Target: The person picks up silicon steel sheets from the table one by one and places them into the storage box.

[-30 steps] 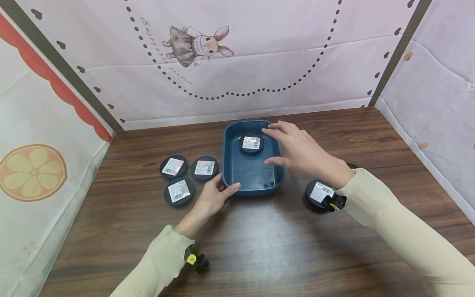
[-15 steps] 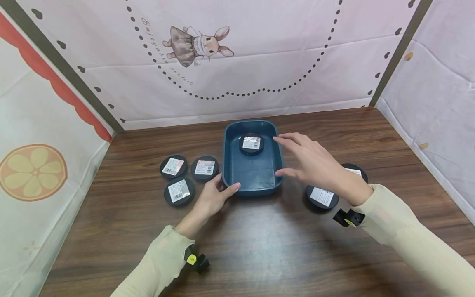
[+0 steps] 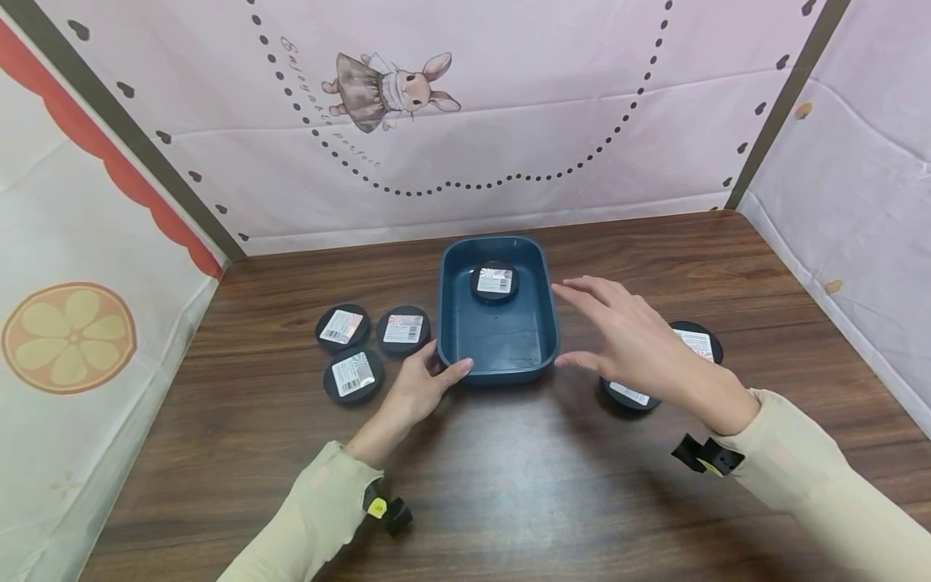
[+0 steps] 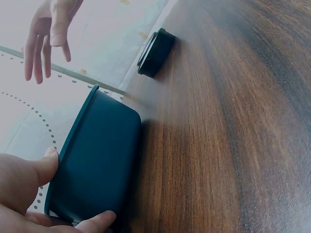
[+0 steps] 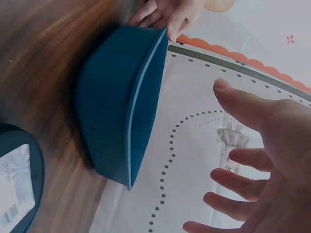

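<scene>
A dark blue rectangular plastic box (image 3: 502, 339) stands on the table with one round black container (image 3: 494, 282) inside, label up. My left hand (image 3: 419, 386) grips the box's near left corner, the thumb at the rim and the fingers against the outer side, as the left wrist view shows. My right hand (image 3: 631, 338) holds nothing, thumb and fingers spread, just right of the box. Beneath it in the head view, a round black container (image 3: 631, 397) is partly hidden, and another black container (image 3: 696, 340) lies just beyond the wrist.
Left of the box lie a labelled black container (image 3: 403, 330), a second container (image 3: 343, 327) and a third container (image 3: 353, 377), close together. The wooden table (image 3: 509, 501) ends at a printed cloth backdrop (image 3: 509, 97). Cloth walls also rise at both sides.
My right hand has drawn back from over the box, moving right and toward me, uncovering part of the containers on the right. My left hand and the box stay in place.
</scene>
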The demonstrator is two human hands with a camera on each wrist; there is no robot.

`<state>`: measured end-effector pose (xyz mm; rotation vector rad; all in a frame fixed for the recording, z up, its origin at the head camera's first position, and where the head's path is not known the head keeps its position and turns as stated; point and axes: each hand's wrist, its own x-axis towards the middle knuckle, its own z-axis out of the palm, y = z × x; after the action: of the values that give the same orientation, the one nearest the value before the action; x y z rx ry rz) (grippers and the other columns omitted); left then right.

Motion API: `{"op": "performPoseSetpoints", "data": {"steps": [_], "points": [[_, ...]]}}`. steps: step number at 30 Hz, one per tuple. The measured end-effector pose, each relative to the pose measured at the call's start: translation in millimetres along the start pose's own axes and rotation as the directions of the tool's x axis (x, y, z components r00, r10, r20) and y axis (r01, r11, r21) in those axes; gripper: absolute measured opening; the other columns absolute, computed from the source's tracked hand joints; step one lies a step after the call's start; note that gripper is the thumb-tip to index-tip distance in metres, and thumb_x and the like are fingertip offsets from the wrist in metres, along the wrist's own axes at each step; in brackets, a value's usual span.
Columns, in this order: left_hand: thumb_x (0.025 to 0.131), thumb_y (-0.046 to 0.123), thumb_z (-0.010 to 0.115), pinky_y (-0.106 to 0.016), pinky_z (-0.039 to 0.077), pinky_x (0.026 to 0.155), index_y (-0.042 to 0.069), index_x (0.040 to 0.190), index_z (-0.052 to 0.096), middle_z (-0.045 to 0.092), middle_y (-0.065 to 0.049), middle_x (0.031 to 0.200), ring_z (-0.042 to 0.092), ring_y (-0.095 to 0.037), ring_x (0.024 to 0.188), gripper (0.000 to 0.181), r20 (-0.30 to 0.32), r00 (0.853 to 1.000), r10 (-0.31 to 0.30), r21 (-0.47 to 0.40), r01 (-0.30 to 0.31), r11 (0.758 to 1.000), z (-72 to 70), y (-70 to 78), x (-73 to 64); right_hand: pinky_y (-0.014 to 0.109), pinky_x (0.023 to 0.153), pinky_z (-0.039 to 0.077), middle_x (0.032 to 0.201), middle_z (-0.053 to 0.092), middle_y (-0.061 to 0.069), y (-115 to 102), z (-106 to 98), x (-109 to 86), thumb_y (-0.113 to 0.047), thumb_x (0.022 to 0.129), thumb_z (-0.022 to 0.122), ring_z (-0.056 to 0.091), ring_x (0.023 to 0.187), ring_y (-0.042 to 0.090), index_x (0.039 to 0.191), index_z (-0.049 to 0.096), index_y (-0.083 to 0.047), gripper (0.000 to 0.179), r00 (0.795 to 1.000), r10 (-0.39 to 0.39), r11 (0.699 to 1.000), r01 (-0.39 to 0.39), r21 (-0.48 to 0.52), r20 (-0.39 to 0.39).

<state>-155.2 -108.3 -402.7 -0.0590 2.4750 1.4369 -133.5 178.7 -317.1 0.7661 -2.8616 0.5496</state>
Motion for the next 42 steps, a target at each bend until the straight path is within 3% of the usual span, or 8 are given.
{"op": "performPoseSetpoints", "data": {"steps": [14, 22, 33, 42], "points": [[0.096, 0.033, 0.069, -0.051, 0.04, 0.115, 0.011, 0.152, 0.042, 0.048, -0.019, 0.153, 0.046, -0.034, 0.143, 0.067, 0.005, 1.0, 0.014, -0.01, -0.014, 1.0, 1.0, 1.3, 0.0, 0.064, 0.1, 0.044, 0.148, 0.05, 0.015, 9, 8, -27.5, -0.035, 0.078, 0.086, 0.044, 0.139, 0.038, 0.151, 0.043, -0.011, 0.088, 0.998, -0.02, 0.999, 0.018, -0.027, -0.054], [0.095, 0.032, 0.07, -0.051, 0.041, 0.115, 0.01, 0.151, 0.044, 0.05, -0.018, 0.151, 0.048, -0.033, 0.141, 0.065, 0.0, 1.0, 0.023, -0.026, -0.023, 0.999, 1.2, 2.2, 0.4, 0.059, 0.098, 0.047, 0.145, 0.052, 0.017, 17, 14, -37.9, -0.035, 0.075, 0.088, 0.052, 0.129, 0.039, 0.149, 0.046, -0.008, 0.089, 0.995, -0.033, 0.999, 0.03, -0.026, -0.098], [0.095, 0.033, 0.069, -0.052, 0.038, 0.116, 0.011, 0.153, 0.041, 0.046, -0.018, 0.154, 0.044, -0.034, 0.144, 0.068, 0.001, 1.0, 0.003, -0.012, -0.003, 1.0, 0.7, 0.3, 0.1, 0.059, 0.097, 0.048, 0.146, 0.051, 0.016, 28, 25, -48.5, -0.036, 0.076, 0.088, 0.052, 0.13, 0.037, 0.149, 0.046, -0.009, 0.088, 0.998, 0.037, 0.999, -0.036, 0.016, -0.054], [0.095, 0.033, 0.069, -0.052, 0.037, 0.117, 0.011, 0.153, 0.041, 0.046, -0.018, 0.154, 0.043, -0.033, 0.145, 0.068, -0.006, 1.0, -0.002, -0.014, 0.002, 1.0, 0.0, -0.4, -1.2, 0.057, 0.093, 0.051, 0.145, 0.052, 0.015, 36, 37, -54.0, -0.035, 0.074, 0.089, 0.055, 0.125, 0.036, 0.147, 0.049, -0.009, 0.087, 0.997, 0.035, 0.999, -0.034, 0.022, -0.064]]}}
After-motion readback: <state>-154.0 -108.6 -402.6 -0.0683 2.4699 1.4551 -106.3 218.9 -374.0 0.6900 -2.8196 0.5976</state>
